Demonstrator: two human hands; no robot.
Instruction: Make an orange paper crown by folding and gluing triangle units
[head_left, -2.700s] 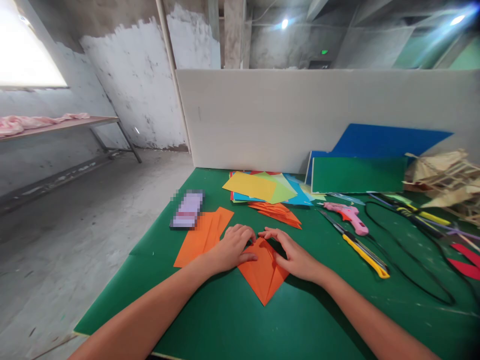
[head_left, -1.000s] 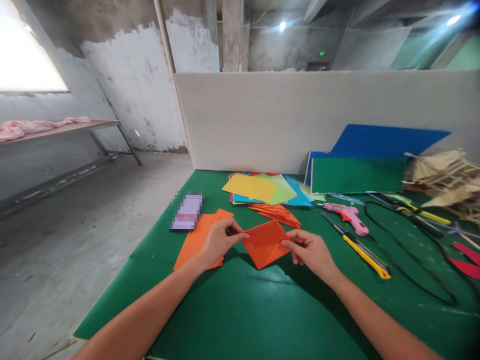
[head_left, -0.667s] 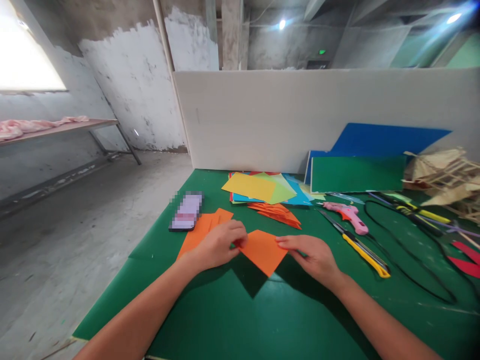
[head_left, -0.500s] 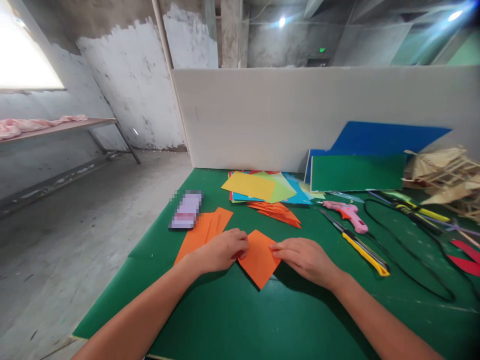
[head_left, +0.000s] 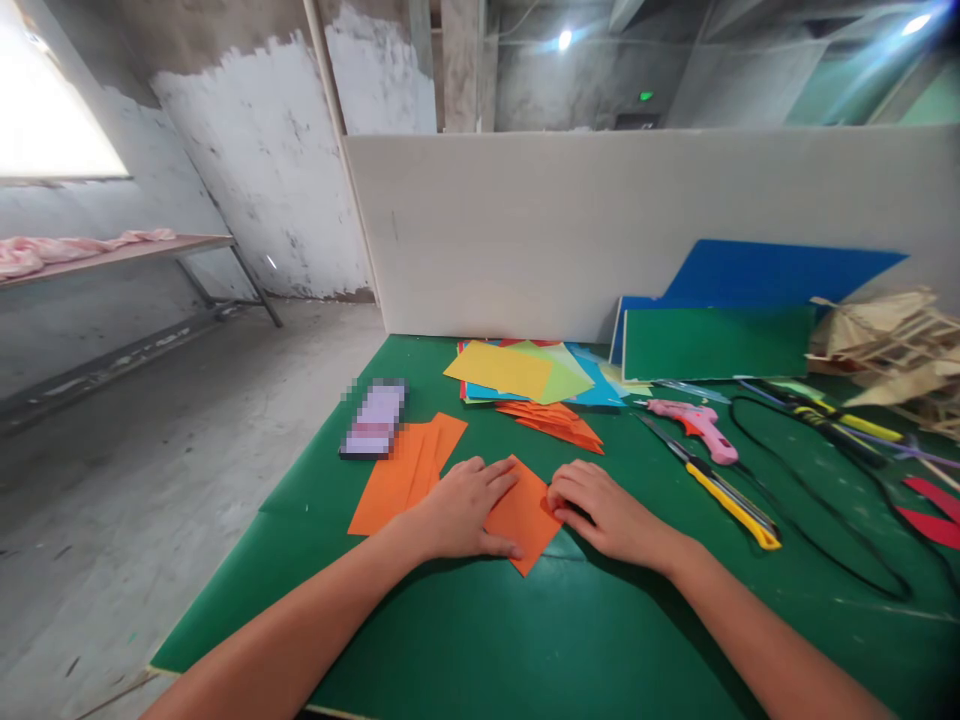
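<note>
A folded sheet of orange paper lies on the green tabletop as a diamond, with one point towards me. My left hand rests on its left side, fingers stretched over the upper edge and thumb near the lower point; it presses without gripping. At the right corner, the curled fingers of my right hand pinch the paper's edge. More orange sheets lie to the left, partly behind my left forearm. Beyond my hands is a pile of folded orange pieces.
Coloured paper is stacked at the back. On the right lie a pink glue gun with its black cord, a yellow utility knife and red pieces. A phone lies left. Boards lean behind.
The orange paper was lifted, turned over and set back on the table. My left hand has since spread flat onto it, while my right fingers have curled in at its right corner.
</note>
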